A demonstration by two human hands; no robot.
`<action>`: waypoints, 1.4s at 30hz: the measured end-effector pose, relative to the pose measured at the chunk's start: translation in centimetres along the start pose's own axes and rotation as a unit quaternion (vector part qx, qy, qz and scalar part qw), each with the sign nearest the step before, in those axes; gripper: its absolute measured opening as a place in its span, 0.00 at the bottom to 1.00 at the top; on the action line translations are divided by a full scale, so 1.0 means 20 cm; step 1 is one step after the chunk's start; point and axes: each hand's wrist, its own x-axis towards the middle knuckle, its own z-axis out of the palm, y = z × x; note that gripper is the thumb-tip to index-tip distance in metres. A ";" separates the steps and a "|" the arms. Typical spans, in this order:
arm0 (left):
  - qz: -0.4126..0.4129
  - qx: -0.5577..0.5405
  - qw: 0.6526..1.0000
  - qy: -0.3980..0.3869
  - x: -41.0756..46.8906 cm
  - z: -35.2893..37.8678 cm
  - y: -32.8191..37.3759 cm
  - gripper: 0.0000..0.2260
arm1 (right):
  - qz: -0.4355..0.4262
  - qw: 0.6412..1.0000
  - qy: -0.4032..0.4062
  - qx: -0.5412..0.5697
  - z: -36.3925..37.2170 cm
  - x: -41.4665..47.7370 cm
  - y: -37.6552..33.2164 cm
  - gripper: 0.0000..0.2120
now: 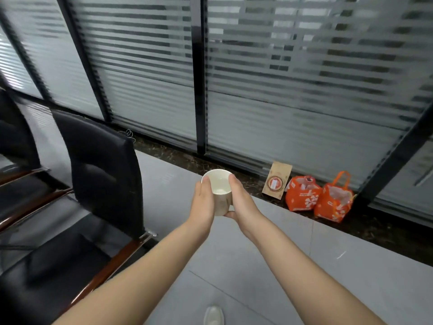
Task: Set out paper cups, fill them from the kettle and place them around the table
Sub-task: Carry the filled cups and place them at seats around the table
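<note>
Now both hands hold one white paper cup upright in the air over the grey floor, near the middle of the view. At the cup's nine o'clock side the left hand presses flat against the wall, thumb up by the rim; at its three o'clock side the right hand wraps around it, fingers curling under the base. So the fingers of both hands are closed on the cup. A little clear liquid shows at the bottom. At nine o'clock from the cup stands a black chair with wooden armrests. At three o'clock, along the striped glass wall, sit a brown paper bag and two orange bags. At six o'clock a shoe tip shows.
</note>
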 end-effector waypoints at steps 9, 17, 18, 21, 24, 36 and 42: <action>-0.008 -0.020 0.999 0.040 0.93 0.19 0.20 0.18 | 0.021 1.000 -0.022 -0.004 0.00 0.96 -0.31 0.13; 0.009 -0.033 0.995 0.094 1.61 0.28 0.39 0.15 | 0.026 0.996 -0.086 -0.009 0.03 1.72 -0.53 0.13; 0.009 -0.032 0.994 0.101 1.67 0.28 0.40 0.14 | 0.025 0.995 -0.096 -0.013 0.03 1.80 -0.55 0.14; 0.019 -0.037 0.991 0.131 1.94 0.28 0.44 0.13 | 0.026 0.990 -0.137 -0.033 0.08 2.12 -0.62 0.16; 0.029 -0.029 0.986 0.164 2.19 0.26 0.48 0.18 | 0.024 0.982 -0.177 -0.059 0.15 2.40 -0.70 0.15; 0.012 -0.061 0.939 0.338 3.05 -0.02 0.68 0.13 | 0.054 0.938 -0.317 -0.128 0.69 3.32 -0.94 0.16; 0.023 -0.072 0.927 0.368 3.47 -0.38 0.74 0.15 | 0.051 0.920 -0.364 -0.137 1.14 3.71 -0.97 0.13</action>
